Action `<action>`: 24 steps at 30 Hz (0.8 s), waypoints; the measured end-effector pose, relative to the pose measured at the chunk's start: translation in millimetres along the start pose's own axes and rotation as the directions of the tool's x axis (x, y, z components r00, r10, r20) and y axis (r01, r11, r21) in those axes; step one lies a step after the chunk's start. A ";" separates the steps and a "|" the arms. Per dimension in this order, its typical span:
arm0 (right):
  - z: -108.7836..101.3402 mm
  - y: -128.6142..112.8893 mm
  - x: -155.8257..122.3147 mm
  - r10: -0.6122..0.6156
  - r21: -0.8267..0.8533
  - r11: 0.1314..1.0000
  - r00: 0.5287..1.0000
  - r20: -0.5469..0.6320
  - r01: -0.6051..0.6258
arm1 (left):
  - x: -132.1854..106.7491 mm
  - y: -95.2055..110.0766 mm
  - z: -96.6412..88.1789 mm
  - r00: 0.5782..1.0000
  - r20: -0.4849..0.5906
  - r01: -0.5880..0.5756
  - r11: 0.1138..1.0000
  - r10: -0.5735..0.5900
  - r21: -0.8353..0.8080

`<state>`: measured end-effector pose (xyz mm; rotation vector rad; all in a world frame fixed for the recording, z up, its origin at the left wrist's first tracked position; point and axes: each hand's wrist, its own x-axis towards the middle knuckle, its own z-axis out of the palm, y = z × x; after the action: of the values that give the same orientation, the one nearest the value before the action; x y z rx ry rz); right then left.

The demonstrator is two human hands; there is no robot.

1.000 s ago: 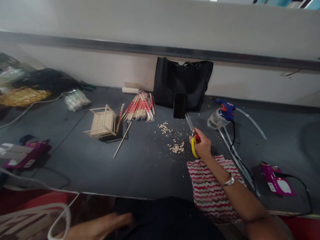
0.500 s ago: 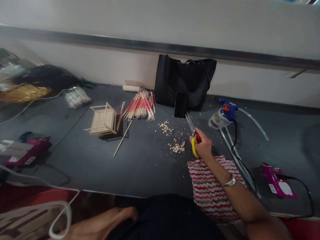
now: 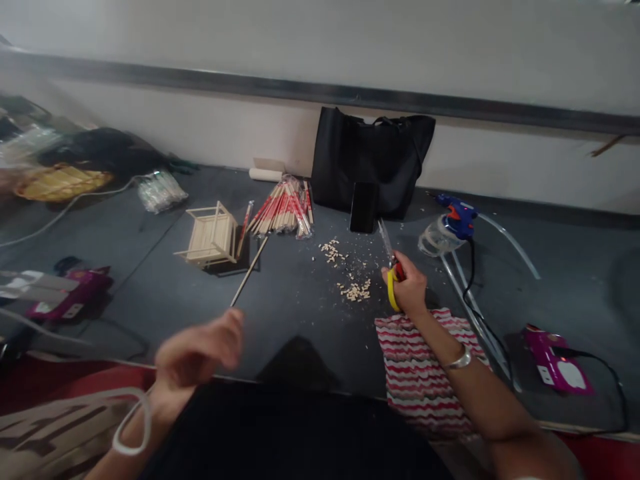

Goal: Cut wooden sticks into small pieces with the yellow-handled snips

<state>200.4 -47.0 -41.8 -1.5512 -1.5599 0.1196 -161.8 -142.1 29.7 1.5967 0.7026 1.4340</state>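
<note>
I've got the right hand (image 3: 411, 287) wrapped snugly around the scissors (image 3: 393, 293), fingers closed on the yellow and red handle, blades pointing away from me across the desk (image 3: 295, 320) toward the phone (image 3: 364, 208), which leans on the black bag (image 3: 373, 153). Wood bits (image 3: 355, 291) lie scattered just left of that grip, and the right forearm passes over the striped cloth (image 3: 415, 373). Over on my left, the left hand (image 3: 205, 347) is blurred, loosely curled and half open above the desk's near edge, nothing in it that I can make out. Its fingertips sit right by the low end of the stick (image 3: 249, 272); touching or not, I can't tell. Beyond, the wooden frame (image 3: 213, 239) stands left of the red-wrapped chopsticks (image 3: 283, 208).
</note>
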 end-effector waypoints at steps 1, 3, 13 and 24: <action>0.1 0.2 0.2 0.001 -0.002 1.000 1.000 0.006 -0.001 | 6.9 1.5 0.0 1.000 -0.021 -0.009 0.999 0.008 -0.035; 0.4 0.7 0.5 -0.002 -0.009 1.000 1.000 0.024 0.002 | 16.9 0.1 7.5 0.997 0.058 -0.047 0.993 0.053 -0.104; 2.7 5.4 1.2 -0.021 -0.003 1.000 1.000 0.002 0.021 | 74.5 -89.8 104.7 0.835 0.478 -0.140 0.734 -0.273 0.665; 0.6 0.7 0.7 0.000 -0.004 1.000 0.996 0.089 0.000 | 84.8 -93.8 127.1 0.676 0.638 -0.477 0.441 -0.369 0.760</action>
<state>200.7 -45.9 -42.3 -1.5678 -1.6303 0.1875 -10.1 -53.7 -6.9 2.8318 0.9564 0.1211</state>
